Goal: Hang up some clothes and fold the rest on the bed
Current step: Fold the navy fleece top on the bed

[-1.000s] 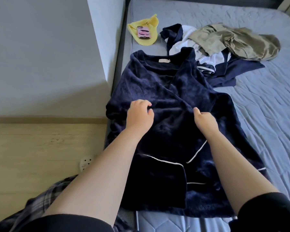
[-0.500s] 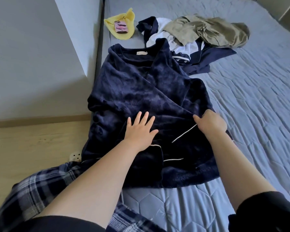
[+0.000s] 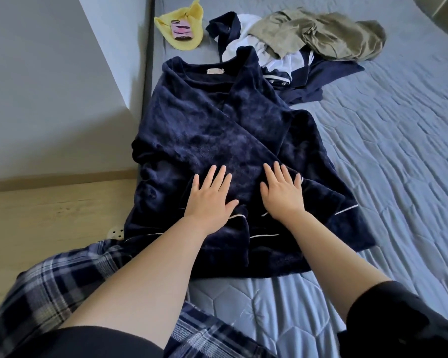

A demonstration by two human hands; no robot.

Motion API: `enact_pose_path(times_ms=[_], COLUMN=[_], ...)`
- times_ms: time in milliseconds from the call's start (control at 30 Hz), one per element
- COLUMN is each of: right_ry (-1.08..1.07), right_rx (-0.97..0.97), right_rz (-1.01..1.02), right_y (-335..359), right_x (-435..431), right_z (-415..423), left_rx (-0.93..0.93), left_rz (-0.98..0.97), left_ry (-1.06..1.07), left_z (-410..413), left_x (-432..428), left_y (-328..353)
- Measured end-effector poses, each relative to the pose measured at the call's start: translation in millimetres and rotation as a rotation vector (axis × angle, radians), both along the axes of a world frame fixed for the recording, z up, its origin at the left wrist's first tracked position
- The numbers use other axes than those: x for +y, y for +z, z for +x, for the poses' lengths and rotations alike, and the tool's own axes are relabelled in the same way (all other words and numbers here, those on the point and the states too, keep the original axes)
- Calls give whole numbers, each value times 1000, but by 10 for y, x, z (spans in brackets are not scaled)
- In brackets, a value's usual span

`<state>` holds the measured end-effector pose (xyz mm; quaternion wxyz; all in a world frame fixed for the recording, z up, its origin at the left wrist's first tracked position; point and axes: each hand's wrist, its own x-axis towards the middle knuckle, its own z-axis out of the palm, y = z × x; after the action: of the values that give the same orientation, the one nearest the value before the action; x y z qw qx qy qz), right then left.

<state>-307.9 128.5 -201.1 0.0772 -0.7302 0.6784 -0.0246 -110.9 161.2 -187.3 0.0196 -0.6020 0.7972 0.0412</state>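
On the bed (image 3: 373, 161) lies the navy fleece pyjama top (image 3: 217, 130), both hands flat on it, left hand (image 3: 210, 197) and right hand (image 3: 282, 195) gripping nothing. Smoothing outward before folding should prevent creases.

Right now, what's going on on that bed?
A person is flattening a navy fleece top spread out on the bed. The left hand and right hand both lie open, palms down, on its lower middle, gripping nothing. It has not yet been folded into a compact shape. Beyond it lies an unsorted pile: an olive garment over navy and white clothes. A phone rests on a yellow cloth near the wall.
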Motion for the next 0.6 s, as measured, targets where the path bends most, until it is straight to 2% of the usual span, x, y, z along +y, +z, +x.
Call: enact_pose_path(times_ms=[67,133,167,267,367,433,500,600], right_ry=[-2,6,12,19,41,193,471,694], right_rx=[-10,8,17,56,22,-80,-82,72], right_rz=[15,70,96,164,152,12,-82,-46], right_y=[-63,-107,-104,-36,96,221,310,329], right_x=[63,90,58,-29,16,134,312,532], right_z=[-19,-18,-6,54,123,185,254,344], left_rx=[58,179,262,491,593,670,765,926], left_rz=[-41,-56,-2,358,653,815,913,856], left_ry=[116,335,463,724,748,746,751,813], left_z=[33,96,149,395,676,768,777,718], left_x=[37,60,61,30,10,43,98,155], left_y=[85,162,205,285,346,406,478,576])
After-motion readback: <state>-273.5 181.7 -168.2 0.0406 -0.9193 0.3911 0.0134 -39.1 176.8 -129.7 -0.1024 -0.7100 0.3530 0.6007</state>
